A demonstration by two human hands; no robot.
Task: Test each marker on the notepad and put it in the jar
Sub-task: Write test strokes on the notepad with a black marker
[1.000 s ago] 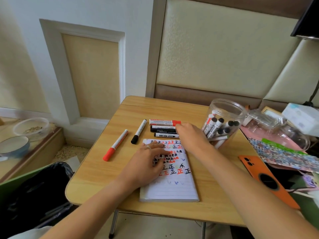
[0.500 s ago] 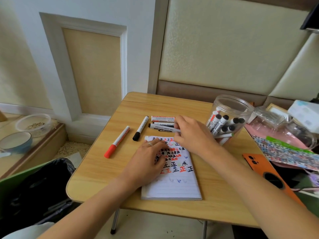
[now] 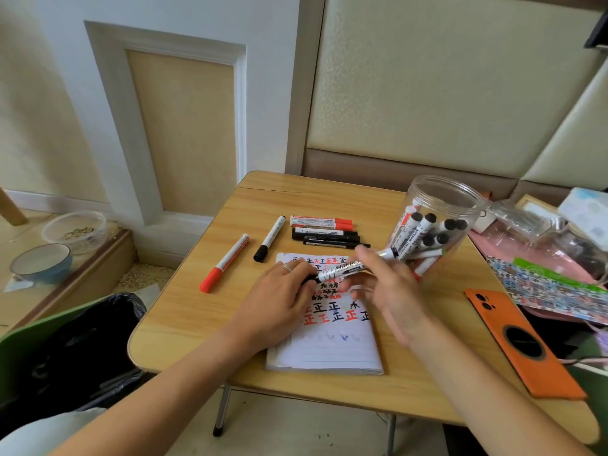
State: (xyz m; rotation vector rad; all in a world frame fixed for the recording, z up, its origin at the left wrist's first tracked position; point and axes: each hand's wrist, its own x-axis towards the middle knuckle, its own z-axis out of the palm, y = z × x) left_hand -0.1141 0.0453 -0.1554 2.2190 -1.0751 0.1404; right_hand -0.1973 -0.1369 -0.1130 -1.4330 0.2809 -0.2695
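over the notepad [image 3: 324,324] you hold a whiteboard marker [image 3: 345,270] crosswise; your left hand [image 3: 283,291] grips its black cap end, right hand [image 3: 385,287] fingers pinch the barrel. pull the cap straight off, then test on a bare line before the jar [image 3: 437,225].

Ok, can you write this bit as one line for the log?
step: uncapping | left hand: grips cap end | right hand: holds whiteboard marker | over notepad

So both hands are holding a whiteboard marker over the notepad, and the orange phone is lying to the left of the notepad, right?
Not quite: the orange phone lies to the right of the notepad, near the table's right edge, as the head view shows. The rest holds: the left hand and right hand hold a whiteboard marker over the notepad.
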